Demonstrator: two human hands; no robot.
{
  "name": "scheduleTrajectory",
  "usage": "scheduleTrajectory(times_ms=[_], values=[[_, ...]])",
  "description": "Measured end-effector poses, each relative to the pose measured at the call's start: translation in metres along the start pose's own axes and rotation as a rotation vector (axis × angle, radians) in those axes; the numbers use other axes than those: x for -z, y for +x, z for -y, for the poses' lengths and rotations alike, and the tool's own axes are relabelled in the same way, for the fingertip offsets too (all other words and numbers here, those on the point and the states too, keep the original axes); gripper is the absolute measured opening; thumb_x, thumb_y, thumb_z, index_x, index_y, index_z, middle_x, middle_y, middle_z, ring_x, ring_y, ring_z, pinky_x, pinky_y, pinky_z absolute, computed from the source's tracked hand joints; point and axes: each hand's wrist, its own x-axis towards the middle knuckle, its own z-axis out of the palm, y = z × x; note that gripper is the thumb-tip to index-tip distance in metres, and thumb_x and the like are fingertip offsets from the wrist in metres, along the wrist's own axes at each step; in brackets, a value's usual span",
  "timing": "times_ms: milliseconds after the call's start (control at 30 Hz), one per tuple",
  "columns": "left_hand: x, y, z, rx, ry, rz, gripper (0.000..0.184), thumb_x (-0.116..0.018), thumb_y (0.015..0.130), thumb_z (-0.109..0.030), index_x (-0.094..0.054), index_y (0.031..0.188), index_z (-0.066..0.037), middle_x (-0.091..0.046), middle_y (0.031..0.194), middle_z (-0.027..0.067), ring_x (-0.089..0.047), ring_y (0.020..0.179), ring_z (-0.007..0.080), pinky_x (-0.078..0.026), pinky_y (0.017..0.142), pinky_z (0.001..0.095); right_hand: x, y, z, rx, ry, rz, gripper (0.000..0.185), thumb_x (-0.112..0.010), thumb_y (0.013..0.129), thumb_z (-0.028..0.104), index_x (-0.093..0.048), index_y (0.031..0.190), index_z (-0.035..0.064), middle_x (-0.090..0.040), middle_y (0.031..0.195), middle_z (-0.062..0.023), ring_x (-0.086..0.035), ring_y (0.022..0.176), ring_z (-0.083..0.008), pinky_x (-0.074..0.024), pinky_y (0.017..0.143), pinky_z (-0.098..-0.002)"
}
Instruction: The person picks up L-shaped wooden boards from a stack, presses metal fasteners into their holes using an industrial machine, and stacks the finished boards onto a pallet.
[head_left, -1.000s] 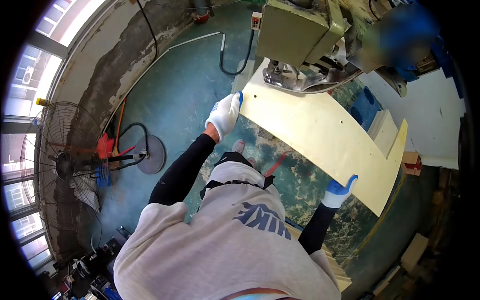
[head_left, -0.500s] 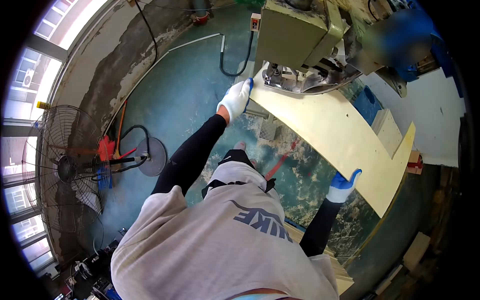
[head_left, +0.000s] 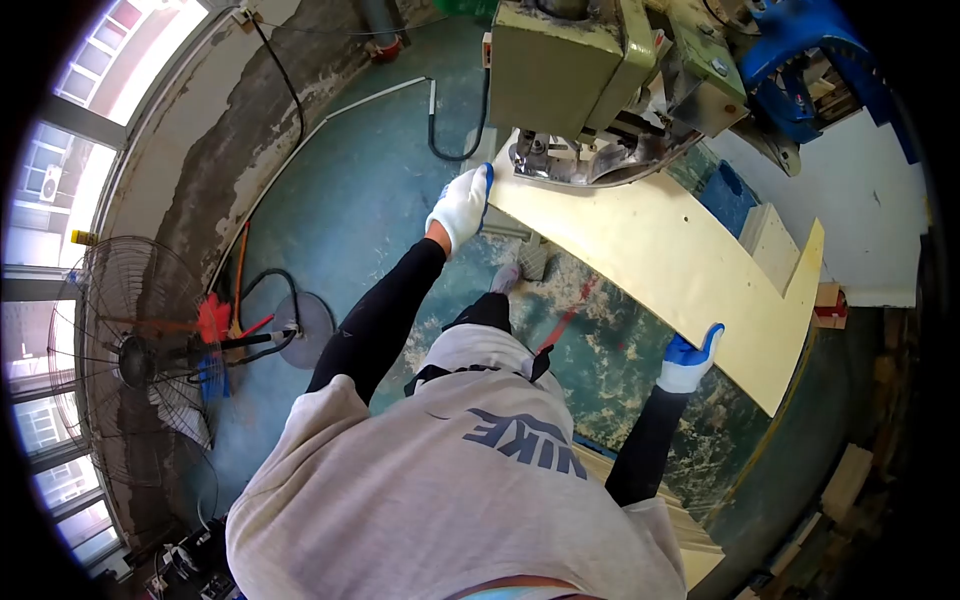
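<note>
A large pale-yellow flat sheet (head_left: 640, 240), with a notch cut out at its right side, lies partly under the head of a green machine (head_left: 555, 70). The curved metal tooling (head_left: 590, 170) of the machine covers the sheet's far left part. My left hand (head_left: 462, 207), in a white glove with blue palm coating, grips the sheet's left end beside the tooling. At the near edge toward the right, my right hand (head_left: 690, 362), gloved alike, is closed on the sheet with the thumb raised along it. Fingers under the sheet are hidden.
My foot (head_left: 507, 278) is beside a textured pedal (head_left: 534, 260) below the machine. A blue wheel guard (head_left: 800, 60) is at the upper right. Pale stacked pieces (head_left: 770, 245) stand behind the sheet. A floor fan (head_left: 135, 360) stands left, and stacked boards (head_left: 690, 530) lie near my right side.
My foot has moved forward and right, close to the pedal. Both hands keep their hold on the sheet, whose near right corner has swung slightly away from me. The view has shifted a little.
</note>
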Motion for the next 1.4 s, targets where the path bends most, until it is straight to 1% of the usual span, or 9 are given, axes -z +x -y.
scheduleTrajectory(times_ms=[300,400,467,567,667,700,867,1033,1400], values=[[0.018,-0.014,-0.035,0.152,-0.130,0.124,0.045,-0.038,0.107,-0.036,-0.060,0.100,0.003,-0.062,0.083,0.0231,-0.060,0.080,0.0416,-0.048,0.076,0.0450,0.008,0.006,0.002,-0.022,0.038,-0.004,0.047,-0.053,0.106,0.033,-0.049,0.141,0.0012,-0.057,0.142,-0.0116,-0.056,0.128,-0.0223,-0.0448,0.109,-0.0384],[0.023,-0.047,-0.004,-0.202,-0.071,0.013,0.042,-0.040,0.108,-0.033,-0.057,0.095,0.002,-0.055,0.073,0.0157,-0.059,0.072,0.0306,-0.049,0.071,0.0432,0.014,0.001,0.006,-0.034,0.008,-0.041,0.049,-0.052,0.106,0.033,-0.047,0.143,0.0003,-0.055,0.144,-0.0119,-0.055,0.128,-0.0225,-0.0444,0.109,-0.0385],[0.055,-0.103,-0.017,0.212,-0.183,0.192,0.035,-0.042,0.108,-0.028,-0.056,0.094,0.001,-0.055,0.074,0.0118,-0.060,0.075,0.0239,-0.049,0.071,0.0416,0.003,-0.024,0.004,-0.050,-0.051,0.036,0.052,-0.051,0.107,0.035,-0.044,0.146,0.0012,-0.053,0.146,-0.0124,-0.054,0.130,-0.0250,-0.0440,0.110,-0.0405],[0.101,-0.158,0.042,-0.061,-0.100,0.097,0.026,-0.045,0.106,-0.022,-0.057,0.108,0.001,-0.061,0.094,0.0102,-0.059,0.092,0.0189,-0.048,0.084,0.0346,-0.003,-0.069,-0.018,-0.188,-0.011,0.006,0.052,-0.049,0.107,0.036,-0.045,0.146,0.0018,-0.053,0.146,-0.0122,-0.054,0.130,-0.0260,-0.0443,0.110,-0.0419],[0.149,-0.154,0.047,0.097,-0.673,0.009,0.040,-0.050,0.104,-0.016,-0.047,0.137,0.004,-0.058,0.126,0.0087,-0.054,0.113,0.0140,-0.042,0.101,0.0285,-0.033,-0.111,-0.063,-0.153,-0.139,0.031,0.050,-0.048,0.108,0.036,-0.047,0.144,0.0018,-0.057,0.141,-0.0123,-0.057,0.127,-0.0243,-0.0482,0.106,-0.0399],[0.170,-0.150,0.062,0.118,-0.624,0.039,0.048,-0.051,0.102,-0.012,-0.039,0.146,0.004,-0.052,0.138,0.0088,-0.051,0.121,0.0140,-0.039,0.105,0.0279,-0.044,-0.123,-0.075,-0.153,-0.189,0.053,0.050,-0.047,0.108,0.036,-0.047,0.143,0.0018,-0.057,0.141,-0.0119,-0.057,0.126,-0.0236,-0.0487,0.105,-0.0392],[0.222,-0.114,0.070,-0.016,-0.388,-0.107,0.045,-0.051,0.107,-0.025,-0.051,0.138,0.007,-0.062,0.126,0.0082,-0.055,0.115,0.0128,-0.041,0.103,0.0268,-0.092,-0.150,-0.116,-0.252,-0.020,0.043,0.052,-0.043,0.109,0.039,-0.045,0.145,0.0016,-0.055,0.141,-0.0124,-0.057,0.126,-0.0245,-0.0489,0.105,-0.0392],[0.237,-0.078,0.077,-0.097,-0.294,-0.090,0.041,-0.051,0.106,-0.022,-0.056,0.134,0.008,-0.065,0.121,0.0076,-0.057,0.110,0.0126,-0.043,0.100,0.0264,-0.097,-0.153,-0.133,-0.256,0.076,0.027,0.050,-0.044,0.108,0.038,-0.046,0.144,0.0030,-0.056,0.140,-0.0114,-0.057,0.126,-0.0243,-0.0486,0.106,-0.0407],[0.259,-0.023,0.097,-0.109,-0.260,-0.046,0.046,-0.055,0.105,-0.021,-0.052,0.138,0.009,-0.063,0.129,0.0106,-0.057,0.117,0.0140,-0.042,0.103,0.0266,-0.137,-0.174,-0.140,-0.250,0.186,-0.068,0.040,-0.049,0.107,0.030,-0.052,0.137,0.0040,-0.061,0.133,-0.0090,-0.061,0.120,-0.0197,-0.0531,0.100,-0.0356]])
